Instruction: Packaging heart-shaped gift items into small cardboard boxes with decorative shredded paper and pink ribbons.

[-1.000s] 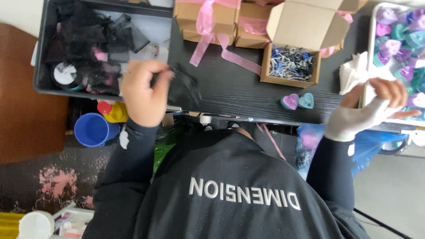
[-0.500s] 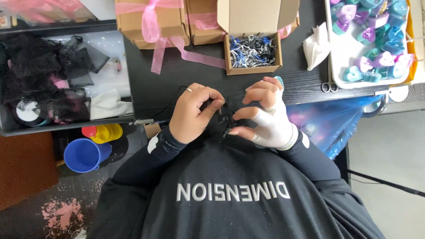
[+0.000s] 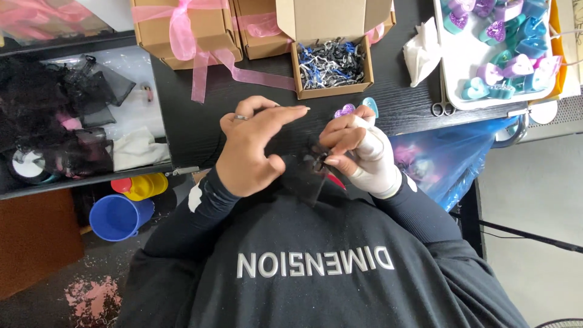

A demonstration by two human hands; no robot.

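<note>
My left hand (image 3: 252, 149), bare with a ring, and my right hand (image 3: 358, 152), wrapped in white, meet at the near edge of the black table (image 3: 182, 121). Between them is a small black mesh pouch (image 3: 308, 176). The right fingers pinch its top, and the left thumb presses its side while the other fingers are stretched out. Just beyond the right hand, a purple heart-shaped piece (image 3: 345, 110) and a teal one (image 3: 370, 106) lie on the table.
An open cardboard box (image 3: 331, 91) holds shredded paper. Closed boxes with pink ribbon (image 3: 182, 30) stand at the back left. A white tray of coloured hearts (image 3: 461, 67), scissors (image 3: 441, 104), a tissue (image 3: 425, 51), a bin of black pouches (image 3: 61, 121), a blue cup (image 3: 118, 215).
A second ago my hands were apart, the left with a pouch near the bin and the right by the tray. They came together in front of me and now work the pouch.
</note>
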